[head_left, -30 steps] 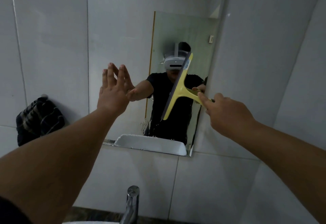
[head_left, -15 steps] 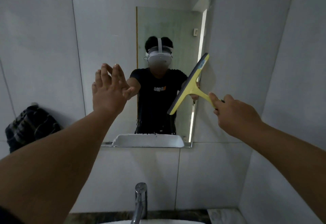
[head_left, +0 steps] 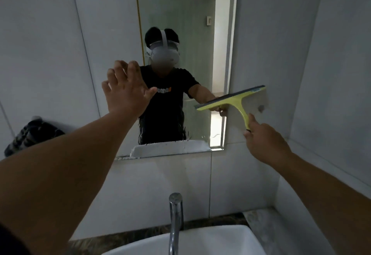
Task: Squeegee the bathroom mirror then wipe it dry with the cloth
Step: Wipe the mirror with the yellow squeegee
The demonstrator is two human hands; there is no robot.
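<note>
One yellow squeegee (head_left: 239,102) is gripped by its handle in the right hand (head_left: 265,142), fingers curled around it; its blade lies nearly level across the right edge of the single mirror (head_left: 180,23), half over the tiled wall (head_left: 281,53). The left hand (head_left: 126,88) is held up before the glass, fingers spread, holding nothing. One dark striped cloth (head_left: 30,136) hangs at the left wall. One chrome tap (head_left: 176,220) stands over one white basin (head_left: 210,240).
</note>
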